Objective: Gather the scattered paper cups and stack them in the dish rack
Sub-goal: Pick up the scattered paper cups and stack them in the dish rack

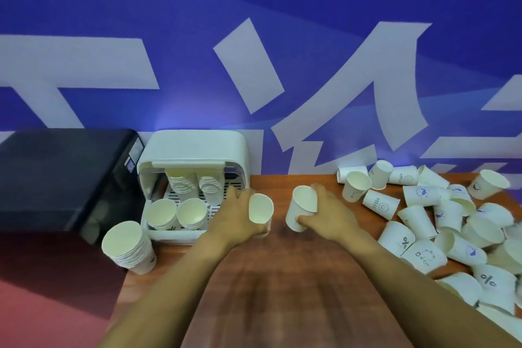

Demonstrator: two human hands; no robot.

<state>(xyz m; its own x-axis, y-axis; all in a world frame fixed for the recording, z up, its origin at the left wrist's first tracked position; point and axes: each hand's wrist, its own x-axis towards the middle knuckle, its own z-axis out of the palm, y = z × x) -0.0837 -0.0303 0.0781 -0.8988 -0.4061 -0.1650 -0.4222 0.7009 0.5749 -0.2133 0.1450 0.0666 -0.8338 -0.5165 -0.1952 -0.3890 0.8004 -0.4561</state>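
Observation:
My left hand [238,213] grips a white paper cup [260,208] just right of the white dish rack [158,230]. My right hand [327,210] grips another paper cup [302,207], mouth tilted toward me, over the middle of the wooden table [282,277]. Inside the rack stand several cup stacks: two at the back [195,185] and two at the front [178,215]. A heap of scattered paper cups [440,220] lies on the right side of the table.
A tall stack of cups [128,243] stands on the table's left corner in front of the rack. A black box-like appliance [62,175] sits left of the rack. A blue wall with white lettering runs behind the table.

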